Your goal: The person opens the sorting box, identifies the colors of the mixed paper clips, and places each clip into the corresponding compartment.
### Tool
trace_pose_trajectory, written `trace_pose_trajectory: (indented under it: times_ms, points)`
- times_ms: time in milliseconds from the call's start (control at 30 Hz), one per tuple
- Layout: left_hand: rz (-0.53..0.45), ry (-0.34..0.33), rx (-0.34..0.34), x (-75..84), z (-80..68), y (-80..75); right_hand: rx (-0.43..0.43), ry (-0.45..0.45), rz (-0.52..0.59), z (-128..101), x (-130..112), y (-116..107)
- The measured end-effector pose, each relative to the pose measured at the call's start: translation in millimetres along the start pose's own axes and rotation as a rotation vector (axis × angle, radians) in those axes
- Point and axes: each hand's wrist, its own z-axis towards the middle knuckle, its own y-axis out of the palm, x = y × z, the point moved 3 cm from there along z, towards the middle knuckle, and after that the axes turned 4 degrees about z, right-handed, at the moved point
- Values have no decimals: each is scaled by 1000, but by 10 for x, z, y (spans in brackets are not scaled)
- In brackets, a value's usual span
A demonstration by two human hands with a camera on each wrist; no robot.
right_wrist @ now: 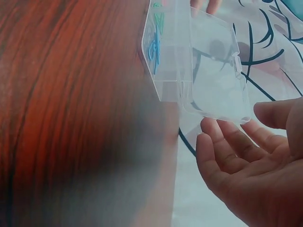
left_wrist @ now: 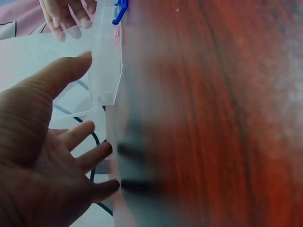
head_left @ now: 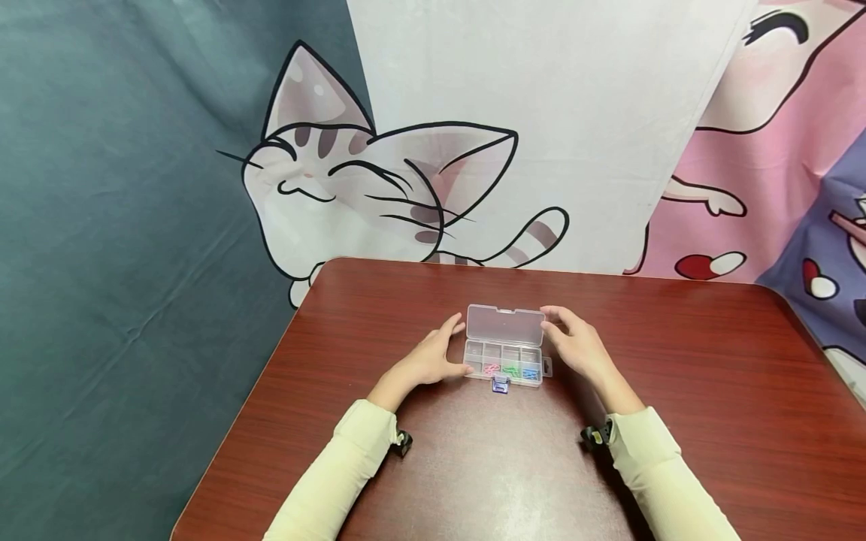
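A clear plastic compartment box (head_left: 504, 359) sits near the middle of a dark red wooden counter (head_left: 676, 421), its hinged lid (head_left: 505, 324) raised and leaning away from the person. Inside the near row of compartments lie small coloured paper clips, pink (head_left: 492, 369), green (head_left: 510, 370) and blue (head_left: 531, 373); the far row looks empty from the head view. A small blue-purple binder clip (head_left: 501, 384) rests on the counter just in front of the box, touching or nearly touching its front wall.

The left hand (head_left: 433, 359) flanks the box's left end, fingers relaxed and slightly spread, the thumb reaching toward the lower corner and the forefinger toward the lid's edge. The left wrist view shows the palm open, with the thumb tip at the box wall and nothing pinched. The right hand (head_left: 575, 344) mirrors it at the right end, fingers loosely extended beside the lid's corner; the right wrist view shows the palm open just short of the lid, holding nothing.

By the look of it, the box stands opened and partly stocked, with the binder clip not yet inside and the lid not yet lowered.

Behind the counter hang a dark teal cloth (head_left: 122, 188) and a cartoon cat backdrop (head_left: 379, 188). Pale cream sleeves (head_left: 338, 473) cover both forearms.
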Motion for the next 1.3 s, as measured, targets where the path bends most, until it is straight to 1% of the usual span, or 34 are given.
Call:
trace_pose_trajectory:
  times_ms: [133, 267, 500, 600, 700, 867, 1067, 1300]
  points:
    - [-28, 53, -5, 8, 20, 0, 1, -18, -11, -45, -26, -5]
    - [-83, 90, -9, 29, 28, 1, -1, -47, -18, -95, -41, -4]
    - [-114, 83, 4, 44, 4, 11, -19, -98, -13, -178, -24, -10]
    - [-98, 91, 12, 54, -7, 10, -15, -113, -20, -208, -18, -19]
    - [-57, 116, 30, 66, -17, 6, -14, -127, -38, -228, -24, -19]
    - [16, 147, 55, 65, -33, 11, -51, -179, -70, -257, -34, 7]
    - [41, 161, 54, 60, -63, 18, -104, -245, -114, -297, -29, 28]
    - [66, 166, 33, 78, -102, 26, -165, -341, -149, -346, -28, 41]
